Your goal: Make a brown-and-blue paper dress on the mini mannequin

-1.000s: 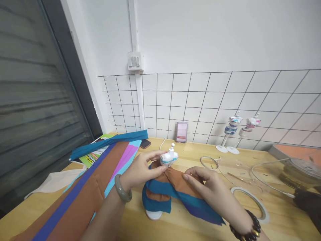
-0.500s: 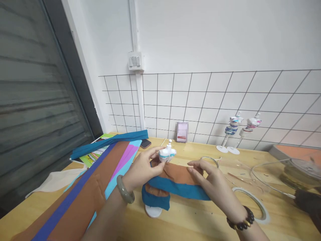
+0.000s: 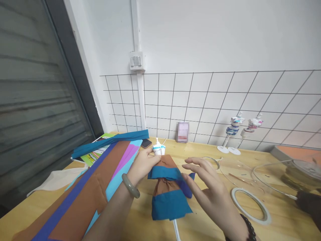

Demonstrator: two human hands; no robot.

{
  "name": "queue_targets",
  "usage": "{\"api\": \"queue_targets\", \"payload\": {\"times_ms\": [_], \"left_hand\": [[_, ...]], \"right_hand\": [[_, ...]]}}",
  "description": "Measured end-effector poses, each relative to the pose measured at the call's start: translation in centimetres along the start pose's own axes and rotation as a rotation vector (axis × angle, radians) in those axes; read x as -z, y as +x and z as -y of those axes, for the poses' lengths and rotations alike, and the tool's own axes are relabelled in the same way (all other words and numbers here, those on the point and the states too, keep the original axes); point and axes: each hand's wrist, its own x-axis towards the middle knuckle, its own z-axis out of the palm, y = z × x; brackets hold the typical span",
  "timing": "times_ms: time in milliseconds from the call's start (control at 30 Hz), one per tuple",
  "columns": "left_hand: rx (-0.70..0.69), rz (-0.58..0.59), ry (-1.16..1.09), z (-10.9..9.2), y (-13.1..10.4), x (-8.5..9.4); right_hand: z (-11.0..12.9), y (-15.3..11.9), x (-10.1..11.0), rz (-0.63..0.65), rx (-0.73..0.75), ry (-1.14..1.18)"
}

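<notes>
A small white mannequin torso (image 3: 158, 149) with light-blue marks leans on its thin stand in front of me. Brown and teal fabric (image 3: 170, 197) hangs round it in two gathered tiers, and a dark blue end (image 3: 187, 188) sticks out on the right. My left hand (image 3: 145, 165) is closed on the mannequin and the top of the fabric, thumb in front, other fingers mostly hidden behind. To the right, my right hand (image 3: 207, 184) is open with fingers spread, its fingertips close to the fabric; whether they touch it I cannot tell.
Striped brown, blue and purple fabric (image 3: 85, 187) covers the table's left side, with a teal strip (image 3: 112, 140) behind. Two more mannequins (image 3: 234, 125) stand by the wall grid. On the right lie a white tape roll (image 3: 250, 205) and a spool (image 3: 301, 174). A phone (image 3: 146, 143) lies at the back.
The fabric's loose length has gone from between my hands to around the mannequin. My right hand has let go and opened. The mannequin has tilted, its base moving right and nearer.
</notes>
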Motion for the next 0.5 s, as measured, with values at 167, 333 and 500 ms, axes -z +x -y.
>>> {"api": "queue_targets", "payload": {"times_ms": [167, 333, 500], "left_hand": [[0.071, 0.033, 0.040, 0.0, 0.2, 0.1], [0.103, 0.046, 0.048, 0.4, 0.6, -0.1], [0.079, 0.098, 0.028, 0.3, 0.5, -0.4]], "right_hand": [[-1.5, -0.8, 0.3, 0.015, -0.158, 0.024], [-2.6, -3.7, 0.6, 0.106, -0.233, 0.016], [-3.5, -7.1, 0.1, 0.058, -0.274, 0.011]]}}
